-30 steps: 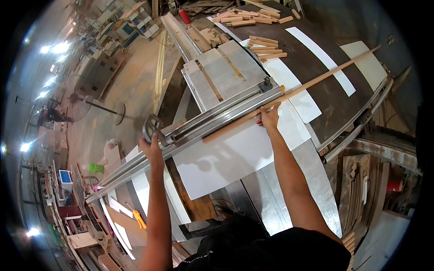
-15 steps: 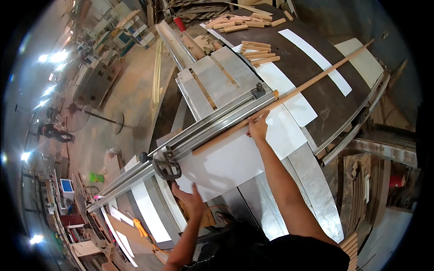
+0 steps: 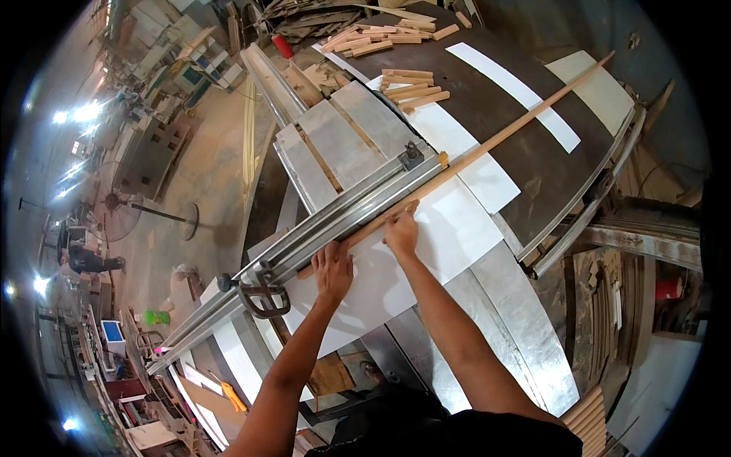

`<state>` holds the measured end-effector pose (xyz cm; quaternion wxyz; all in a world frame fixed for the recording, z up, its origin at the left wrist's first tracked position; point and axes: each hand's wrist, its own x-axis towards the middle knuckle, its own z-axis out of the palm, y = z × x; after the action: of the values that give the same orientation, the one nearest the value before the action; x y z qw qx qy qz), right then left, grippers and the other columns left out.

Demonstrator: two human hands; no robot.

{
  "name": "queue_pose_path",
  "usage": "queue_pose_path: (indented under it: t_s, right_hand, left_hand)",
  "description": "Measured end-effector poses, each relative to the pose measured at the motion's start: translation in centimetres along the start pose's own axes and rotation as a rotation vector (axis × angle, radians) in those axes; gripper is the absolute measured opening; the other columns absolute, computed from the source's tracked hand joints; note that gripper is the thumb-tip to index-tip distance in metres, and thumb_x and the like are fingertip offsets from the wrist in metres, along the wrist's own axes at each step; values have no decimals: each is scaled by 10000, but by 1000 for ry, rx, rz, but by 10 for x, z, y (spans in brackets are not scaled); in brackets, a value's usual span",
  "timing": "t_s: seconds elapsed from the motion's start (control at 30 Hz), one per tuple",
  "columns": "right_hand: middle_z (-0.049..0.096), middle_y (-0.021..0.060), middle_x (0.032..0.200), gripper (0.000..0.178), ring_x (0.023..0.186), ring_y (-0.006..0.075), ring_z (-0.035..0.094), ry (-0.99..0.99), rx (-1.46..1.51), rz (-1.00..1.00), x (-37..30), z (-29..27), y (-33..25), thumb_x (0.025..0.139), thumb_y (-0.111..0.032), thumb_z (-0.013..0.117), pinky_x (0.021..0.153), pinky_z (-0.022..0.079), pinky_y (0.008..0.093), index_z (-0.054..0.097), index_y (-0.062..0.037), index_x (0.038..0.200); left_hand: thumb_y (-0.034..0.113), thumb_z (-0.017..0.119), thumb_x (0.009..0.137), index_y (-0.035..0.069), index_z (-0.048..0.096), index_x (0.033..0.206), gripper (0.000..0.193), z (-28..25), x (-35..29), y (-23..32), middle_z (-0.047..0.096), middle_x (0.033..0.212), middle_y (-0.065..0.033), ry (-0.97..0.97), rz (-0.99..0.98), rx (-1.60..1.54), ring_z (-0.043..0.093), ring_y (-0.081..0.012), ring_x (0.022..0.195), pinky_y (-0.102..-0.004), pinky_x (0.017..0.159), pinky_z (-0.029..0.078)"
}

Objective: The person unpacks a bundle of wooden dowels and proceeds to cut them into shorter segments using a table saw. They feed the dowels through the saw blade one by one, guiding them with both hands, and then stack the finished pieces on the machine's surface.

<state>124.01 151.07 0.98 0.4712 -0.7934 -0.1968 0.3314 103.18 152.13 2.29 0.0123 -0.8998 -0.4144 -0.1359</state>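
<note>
A long wooden strip (image 3: pixel 502 135) lies diagonally along a metal fence (image 3: pixel 358 202), over white panels on a saw table. My left hand (image 3: pixel 333 270) rests across the strip near its lower-left end, fingers over the wood and thumb toward the right. Farther up, my right hand (image 3: pixel 402 228) grips the same strip, its fingers bent at the near edge. Part of the strip is hidden under both hands. Beneath them is a large white panel (image 3: pixel 457 228). A dark metal clamp handle (image 3: pixel 265 301) sits at the fence, left of my left hand.
Short wooden pieces (image 3: pixel 411 84) lie in groups at the far side of the table. A sliding metal table (image 3: pixel 331 137) stands beyond the fence. Lower left is an orange air gun (image 3: pixel 233 397). A standing fan (image 3: pixel 122 206) and another person (image 3: pixel 91 260) are at the left.
My left hand has moved up from beside the clamp onto the wooden strip. My right hand remains on the strip. The whole view has shifted slightly.
</note>
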Motion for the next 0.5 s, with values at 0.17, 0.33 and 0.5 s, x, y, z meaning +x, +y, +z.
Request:
queue_pose_path:
  t_s: [0.17,0.33,0.5]
  right_hand:
    - [685,167,727,902,567,272,659,62,0,-194,1,39,37,947,-113,628,493,522,387,17,76,1582]
    - [674,130,698,901,495,199,632,-11,77,-101,-26,35,13,960,-135,657,400,493,328,52,31,1607]
    - [705,113,829,779,605,184,672,-153,17,-175,15,-30,67,892,-218,774,569,554,310,389,29,1523]
  left_hand:
    - [416,855,721,46,394,1506,983,-28,61,-6,401,1497,-214,-120,-93,-122,359,-405,1418,-571,1161,277]
    - [601,765,767,15,441,1472,973,1,84,4,452,1432,-187,-24,28,18,413,-382,1350,-544,1160,289]
    - [665,733,771,51,506,1437,934,2,76,-9,443,1425,-159,18,75,32,405,-346,1353,-527,1159,282]
